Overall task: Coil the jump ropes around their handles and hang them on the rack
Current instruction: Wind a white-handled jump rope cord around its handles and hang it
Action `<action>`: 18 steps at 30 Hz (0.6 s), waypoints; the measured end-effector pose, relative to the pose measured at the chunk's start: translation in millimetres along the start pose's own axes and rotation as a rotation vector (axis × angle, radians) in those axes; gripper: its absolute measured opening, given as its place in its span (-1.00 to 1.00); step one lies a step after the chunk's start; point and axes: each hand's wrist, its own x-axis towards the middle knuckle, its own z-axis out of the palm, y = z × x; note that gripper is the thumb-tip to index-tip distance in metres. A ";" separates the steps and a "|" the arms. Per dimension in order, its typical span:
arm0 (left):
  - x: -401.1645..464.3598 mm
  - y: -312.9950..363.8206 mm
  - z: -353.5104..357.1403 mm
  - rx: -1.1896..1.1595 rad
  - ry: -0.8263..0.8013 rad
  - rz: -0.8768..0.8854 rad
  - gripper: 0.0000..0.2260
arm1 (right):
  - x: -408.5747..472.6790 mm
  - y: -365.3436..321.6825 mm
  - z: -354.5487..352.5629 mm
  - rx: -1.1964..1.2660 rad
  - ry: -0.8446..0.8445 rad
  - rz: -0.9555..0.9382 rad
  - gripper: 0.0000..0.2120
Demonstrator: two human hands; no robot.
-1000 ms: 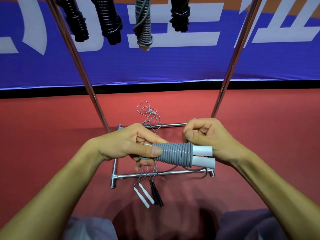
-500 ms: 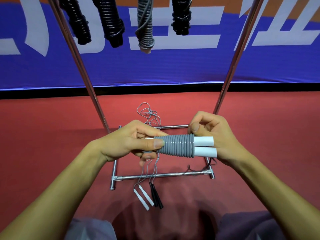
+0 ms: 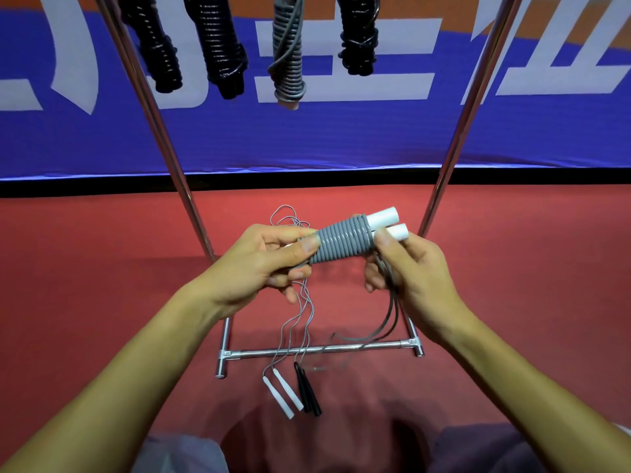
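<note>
Now left hand [image 3: 263, 264] fingers [image 3: 300, 245] and right hand [image 3: 409, 278] pinch the coiled rope [image 3: 341, 242].

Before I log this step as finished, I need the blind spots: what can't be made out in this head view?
- Rack top bar: cut off by the upper edge, so how the hung ropes attach is unseen.
- Left ends of the white handles: hidden inside the left hand.
- Where the loose grey rope leaves the coil: covered by the right hand.

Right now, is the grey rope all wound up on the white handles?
Not fully. Grey rope coils cover the white handles, but a loose tail hangs below the right hand.
</note>
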 end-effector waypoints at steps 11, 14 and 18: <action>4.4 -12.7 8.6 0.266 0.142 0.159 -0.75 | -3.4 -6.4 19.4 0.049 0.119 0.139 -0.59; 6.4 -13.9 7.8 0.306 0.195 0.147 -0.78 | -4.3 -6.2 13.8 -0.076 0.077 0.197 -0.64; 10.7 -13.4 0.6 0.280 0.297 0.139 -0.80 | 1.5 -10.4 -2.7 -0.208 -0.024 0.199 -0.86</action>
